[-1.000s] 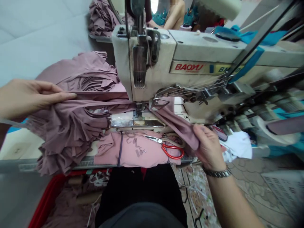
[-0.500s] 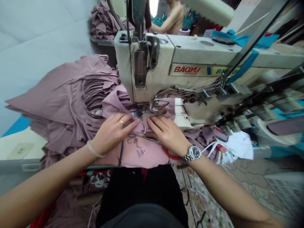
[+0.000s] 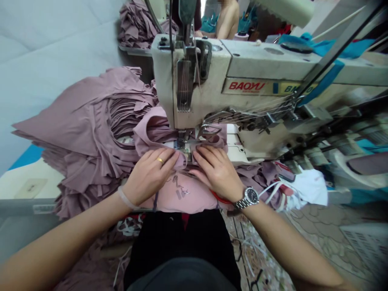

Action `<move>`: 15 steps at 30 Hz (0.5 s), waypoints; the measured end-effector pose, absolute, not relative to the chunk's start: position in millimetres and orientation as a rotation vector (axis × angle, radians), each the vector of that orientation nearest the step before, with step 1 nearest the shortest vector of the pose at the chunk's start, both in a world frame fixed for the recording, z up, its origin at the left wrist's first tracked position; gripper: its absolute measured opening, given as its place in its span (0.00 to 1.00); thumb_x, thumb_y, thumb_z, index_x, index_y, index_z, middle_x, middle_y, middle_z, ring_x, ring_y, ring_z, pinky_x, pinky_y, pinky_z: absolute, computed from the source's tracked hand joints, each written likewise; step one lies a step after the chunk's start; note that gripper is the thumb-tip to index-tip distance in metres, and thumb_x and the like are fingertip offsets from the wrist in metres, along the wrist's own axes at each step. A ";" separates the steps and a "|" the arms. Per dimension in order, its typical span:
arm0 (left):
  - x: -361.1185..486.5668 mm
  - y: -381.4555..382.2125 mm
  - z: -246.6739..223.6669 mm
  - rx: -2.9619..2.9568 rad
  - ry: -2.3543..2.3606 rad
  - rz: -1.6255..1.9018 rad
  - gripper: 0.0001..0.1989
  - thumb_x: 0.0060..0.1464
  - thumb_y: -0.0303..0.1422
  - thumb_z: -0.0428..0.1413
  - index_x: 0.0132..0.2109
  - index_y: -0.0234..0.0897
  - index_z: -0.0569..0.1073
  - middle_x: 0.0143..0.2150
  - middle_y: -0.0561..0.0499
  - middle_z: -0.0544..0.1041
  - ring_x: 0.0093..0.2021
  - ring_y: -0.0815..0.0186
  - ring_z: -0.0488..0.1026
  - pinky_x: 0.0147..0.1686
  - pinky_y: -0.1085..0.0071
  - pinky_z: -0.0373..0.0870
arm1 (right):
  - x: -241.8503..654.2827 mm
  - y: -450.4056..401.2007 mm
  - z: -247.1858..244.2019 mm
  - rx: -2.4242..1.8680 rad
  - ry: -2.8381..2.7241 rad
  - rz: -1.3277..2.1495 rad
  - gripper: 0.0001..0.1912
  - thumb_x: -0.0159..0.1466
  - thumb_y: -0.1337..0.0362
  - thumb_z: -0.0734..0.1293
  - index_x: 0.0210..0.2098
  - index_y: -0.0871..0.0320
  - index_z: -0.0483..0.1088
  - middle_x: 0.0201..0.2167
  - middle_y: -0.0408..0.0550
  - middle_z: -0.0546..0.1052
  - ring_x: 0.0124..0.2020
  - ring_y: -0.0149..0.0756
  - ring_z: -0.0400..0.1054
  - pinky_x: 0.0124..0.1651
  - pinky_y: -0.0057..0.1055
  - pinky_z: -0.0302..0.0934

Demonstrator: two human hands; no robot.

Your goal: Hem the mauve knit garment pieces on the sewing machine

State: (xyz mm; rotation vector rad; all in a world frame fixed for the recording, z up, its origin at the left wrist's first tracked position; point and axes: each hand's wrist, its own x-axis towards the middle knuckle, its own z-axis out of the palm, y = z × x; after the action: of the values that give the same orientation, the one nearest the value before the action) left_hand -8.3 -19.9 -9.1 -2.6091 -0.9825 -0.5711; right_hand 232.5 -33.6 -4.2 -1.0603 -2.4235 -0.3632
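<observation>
**Hands now together at the presser foot, no longer spread wide on the strip**

Far left, big pile of mauve knit garments [image 3: 91, 121] heaped on a cream table top [image 3: 48, 178], loose strips fanned out, its edge running up toward the machine. Second mauve bundle [image 3: 136, 28] sits on a shelf behind. Left hand [image 3: 150, 173] is flat, fingers together and angled right, pressing down on the mauve fabric piece [image 3: 157, 135], not pinching; gold ring [image 3: 159, 160] on one finger, pale band [image 3: 125, 198] on the wrist. That fabric piece runs under the presser foot [image 3: 183, 143] of the cream BAOYU sewing machine [image 3: 242, 87], folded up in a loop just left of the needle bar. Right hand [image 3: 216, 171] lies flat beside the left, narrow gap between them, fingers slightly spread on the same fabric, just below the foot; steel wristwatch [image 3: 250, 198] on the wrist. Under the hands, a folded pink cloth [image 3: 184, 196] on the lap area; red scissor handle [image 3: 220, 197] mostly hidden under the right hand. Further right, a white cloth [image 3: 306, 188] with white cords, teal strip [image 3: 321, 83] across the machine. Seated person [image 3: 228, 20] in the background beyond the machine, blurred.
</observation>
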 end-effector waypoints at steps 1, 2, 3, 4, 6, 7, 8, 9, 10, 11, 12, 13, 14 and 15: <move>-8.6 -19.7 -9.4 -2.625 -0.967 -0.607 0.18 0.62 0.26 0.49 0.57 0.31 0.70 0.53 0.38 0.73 0.52 0.53 0.70 0.47 0.57 0.70 | 234.5 -39.7 -3.1 -1.044 -2.394 -0.375 0.21 0.67 0.58 0.65 0.53 0.67 0.69 0.52 0.62 0.74 0.56 0.50 0.63 0.55 0.46 0.62; -9.3 -20.5 -8.6 -2.649 -0.953 -0.662 0.17 0.62 0.26 0.49 0.56 0.33 0.71 0.52 0.40 0.74 0.51 0.54 0.71 0.48 0.57 0.70 | 237.7 -47.3 -3.1 -1.018 -2.387 -0.369 0.18 0.66 0.60 0.65 0.50 0.66 0.71 0.49 0.60 0.75 0.53 0.48 0.65 0.53 0.44 0.63; -10.2 -22.0 -6.5 -2.687 -0.952 -0.735 0.16 0.62 0.25 0.49 0.55 0.35 0.72 0.51 0.41 0.75 0.51 0.55 0.71 0.48 0.58 0.70 | 242.0 -56.0 -4.5 -1.003 -2.402 -0.350 0.13 0.66 0.62 0.65 0.46 0.64 0.72 0.45 0.58 0.76 0.50 0.45 0.67 0.50 0.42 0.64; -11.1 -24.1 -3.2 -2.743 -0.979 -0.827 0.15 0.62 0.25 0.49 0.53 0.36 0.73 0.50 0.42 0.75 0.50 0.58 0.72 0.48 0.60 0.70 | 247.5 -65.2 -7.5 -1.001 -2.455 -0.309 0.09 0.66 0.65 0.64 0.43 0.62 0.73 0.40 0.55 0.77 0.44 0.42 0.68 0.46 0.39 0.65; -12.9 -28.6 6.8 -2.899 -1.196 -1.033 0.13 0.61 0.26 0.49 0.50 0.36 0.74 0.47 0.44 0.77 0.46 0.63 0.74 0.47 0.66 0.71 | 260.6 -82.1 -17.7 -1.121 -2.587 -0.250 0.07 0.66 0.69 0.63 0.41 0.62 0.73 0.37 0.55 0.76 0.40 0.41 0.69 0.45 0.40 0.66; -13.6 -30.2 12.9 -2.992 -1.384 -1.138 0.11 0.61 0.27 0.50 0.49 0.35 0.73 0.44 0.45 0.78 0.44 0.65 0.75 0.44 0.70 0.72 | 267.5 -88.7 -24.1 -1.213 -2.625 -0.245 0.10 0.66 0.71 0.62 0.45 0.65 0.71 0.41 0.58 0.76 0.43 0.43 0.69 0.48 0.41 0.67; -14.1 -30.8 19.0 -3.093 -1.601 -1.221 0.10 0.60 0.30 0.51 0.47 0.34 0.73 0.42 0.46 0.78 0.40 0.67 0.76 0.40 0.73 0.72 | 274.0 -93.6 -30.5 -1.301 -2.638 -0.249 0.15 0.65 0.73 0.62 0.51 0.67 0.69 0.46 0.61 0.75 0.47 0.45 0.69 0.51 0.42 0.67; -14.5 -30.5 24.8 -3.194 -1.817 -1.286 0.09 0.60 0.32 0.52 0.45 0.34 0.73 0.39 0.47 0.78 0.36 0.68 0.75 0.36 0.75 0.72 | 279.5 -96.9 -36.4 -1.375 -2.641 -0.257 0.19 0.64 0.75 0.60 0.55 0.70 0.66 0.50 0.64 0.73 0.50 0.47 0.68 0.53 0.42 0.67; -14.8 -29.4 30.1 -3.288 -2.010 -1.326 0.10 0.59 0.35 0.53 0.43 0.34 0.73 0.35 0.48 0.78 0.32 0.69 0.74 0.31 0.76 0.70 | 283.7 -98.7 -41.3 -1.431 -2.638 -0.262 0.23 0.63 0.77 0.59 0.58 0.71 0.62 0.53 0.65 0.72 0.52 0.47 0.67 0.54 0.42 0.67; -14.9 -27.7 34.8 -3.368 -2.180 -1.331 0.11 0.59 0.38 0.54 0.41 0.34 0.74 0.31 0.49 0.77 0.28 0.70 0.72 0.27 0.77 0.67 | 286.7 -99.5 -44.8 -1.470 -2.634 -0.259 0.26 0.62 0.78 0.59 0.60 0.72 0.60 0.53 0.66 0.71 0.53 0.48 0.67 0.54 0.41 0.68; -15.0 -25.8 38.9 -3.427 -2.333 -1.289 0.13 0.58 0.40 0.54 0.39 0.34 0.74 0.28 0.51 0.75 0.24 0.72 0.68 0.23 0.78 0.63 | 288.5 -99.6 -46.8 -1.492 -2.630 -0.249 0.26 0.62 0.79 0.59 0.60 0.72 0.60 0.52 0.66 0.72 0.53 0.48 0.67 0.53 0.41 0.68; -15.2 -24.1 42.5 -3.451 -2.479 -1.198 0.13 0.57 0.41 0.55 0.38 0.34 0.74 0.26 0.52 0.74 0.21 0.73 0.64 0.20 0.78 0.60 | 289.6 -99.6 -47.4 -1.502 -2.625 -0.230 0.26 0.61 0.78 0.59 0.60 0.72 0.60 0.51 0.65 0.72 0.53 0.49 0.67 0.53 0.42 0.69; -15.4 -22.9 45.8 -3.440 -2.599 -1.116 0.13 0.56 0.41 0.55 0.36 0.34 0.74 0.24 0.52 0.72 0.19 0.74 0.61 0.19 0.78 0.58 | 290.4 -100.0 -46.8 -1.510 -2.615 -0.206 0.26 0.62 0.77 0.59 0.60 0.71 0.61 0.51 0.65 0.72 0.54 0.50 0.67 0.53 0.43 0.68; -15.9 -22.3 48.9 -3.419 -2.685 -1.064 0.13 0.55 0.40 0.56 0.33 0.34 0.73 0.24 0.52 0.72 0.19 0.75 0.60 0.19 0.78 0.57 | 291.2 -100.9 -45.1 -1.517 -2.597 -0.179 0.25 0.62 0.76 0.60 0.59 0.70 0.62 0.50 0.64 0.72 0.54 0.51 0.67 0.54 0.44 0.68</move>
State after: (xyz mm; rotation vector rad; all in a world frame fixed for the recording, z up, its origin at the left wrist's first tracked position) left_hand -15.9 -22.3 48.9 -3.4188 -2.6846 -1.0642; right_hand 291.2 -100.9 -45.1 -1.5166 -2.5967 -0.1787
